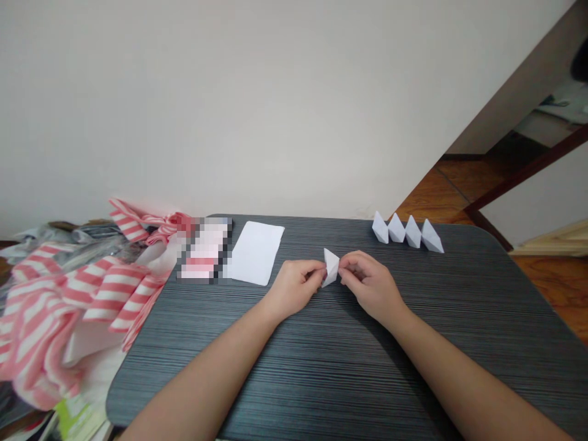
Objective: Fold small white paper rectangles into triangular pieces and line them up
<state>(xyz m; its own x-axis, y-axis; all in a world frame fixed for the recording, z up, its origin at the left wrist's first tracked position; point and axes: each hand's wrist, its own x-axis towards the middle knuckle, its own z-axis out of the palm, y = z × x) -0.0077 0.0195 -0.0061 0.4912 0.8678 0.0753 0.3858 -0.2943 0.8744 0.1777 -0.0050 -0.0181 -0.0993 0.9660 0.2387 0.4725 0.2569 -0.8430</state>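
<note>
A small folded white paper boat point(331, 267) is held upright between my two hands, over the middle of the dark table. My left hand point(298, 285) pinches its left side between thumb and fingers. On the opposite side, the closed thumb and fingertips of my right hand point(371, 283) grip its right edge. Several similar folded paper boats point(396, 229) stand in a row at the back right of the table. To the left of my hands lies a stack of white paper sheets point(257, 252).
The dark wood-grained table point(294, 380) has rounded corners and its back edge meets a pale wall point(275, 110). A pixelated flat rectangular object point(206, 250) lies left of the paper. Red-and-white striped cloth point(110, 288) is heaped beside the table's left edge. Wooden floor point(459, 184) shows at right.
</note>
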